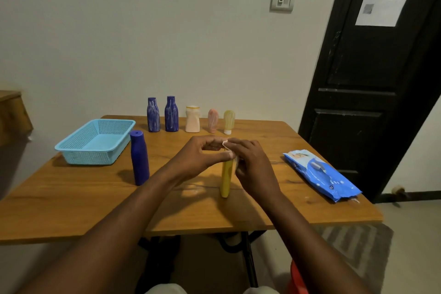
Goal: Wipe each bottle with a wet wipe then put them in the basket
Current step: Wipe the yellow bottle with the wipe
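Observation:
A yellow bottle (226, 179) stands upright on the wooden table (95, 188), its top hidden behind my hands. My left hand (202, 155) and my right hand (250, 162) meet above it and both pinch a white wet wipe (226, 144). A tall blue bottle (139, 157) stands to the left. Along the back stand two dusty blue bottles (153, 114) (171, 114), a cream bottle (192, 119), a pink tube (212, 120) and a pale yellow tube (229, 122). The light blue basket (71, 144) holds nothing.
A blue pack of wet wipes (322, 174) lies at the table's right side. A dark door (370, 79) stands behind it, and a striped rug (353, 246) lies on the floor.

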Demonstrator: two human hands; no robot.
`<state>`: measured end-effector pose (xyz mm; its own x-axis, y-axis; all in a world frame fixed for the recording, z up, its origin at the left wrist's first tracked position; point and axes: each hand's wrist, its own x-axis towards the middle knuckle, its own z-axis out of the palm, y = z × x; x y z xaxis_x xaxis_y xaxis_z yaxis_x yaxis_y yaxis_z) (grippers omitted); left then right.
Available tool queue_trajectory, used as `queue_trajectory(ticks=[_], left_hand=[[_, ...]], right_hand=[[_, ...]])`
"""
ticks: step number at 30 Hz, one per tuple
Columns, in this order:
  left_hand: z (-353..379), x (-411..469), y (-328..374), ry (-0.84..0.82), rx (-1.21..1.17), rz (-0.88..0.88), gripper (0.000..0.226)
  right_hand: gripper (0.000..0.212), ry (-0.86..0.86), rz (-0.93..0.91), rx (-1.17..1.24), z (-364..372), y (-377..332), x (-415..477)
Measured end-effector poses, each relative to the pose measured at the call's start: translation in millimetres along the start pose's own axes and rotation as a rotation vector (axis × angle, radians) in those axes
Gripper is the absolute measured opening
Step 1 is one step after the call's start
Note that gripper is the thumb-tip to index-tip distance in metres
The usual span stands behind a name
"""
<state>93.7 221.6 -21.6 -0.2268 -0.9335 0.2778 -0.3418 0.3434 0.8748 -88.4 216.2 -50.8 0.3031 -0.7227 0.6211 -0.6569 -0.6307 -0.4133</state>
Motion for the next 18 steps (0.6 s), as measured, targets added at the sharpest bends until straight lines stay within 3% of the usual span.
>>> queue_trajectory(ticks=[6, 14, 18], left_hand=[[4.4, 4.1, -2.8, 0.055, -0.021, -0.024, 0.039], [11.7, 10.7, -5.5, 0.072, 0.009, -0.021, 0.05], [9.7, 11.9, -3.6, 0.101, 0.06, -0.029, 0.059]], right_hand=[[0.052, 0.025, 0.019, 0.095, 1.1, 0.7, 6.9], [0.044, 0.314, 0.231, 0.555, 18.8, -4.8, -18.5], [0.031, 0.19, 0.396, 0.604, 36.7, -2.6, -41.5]])
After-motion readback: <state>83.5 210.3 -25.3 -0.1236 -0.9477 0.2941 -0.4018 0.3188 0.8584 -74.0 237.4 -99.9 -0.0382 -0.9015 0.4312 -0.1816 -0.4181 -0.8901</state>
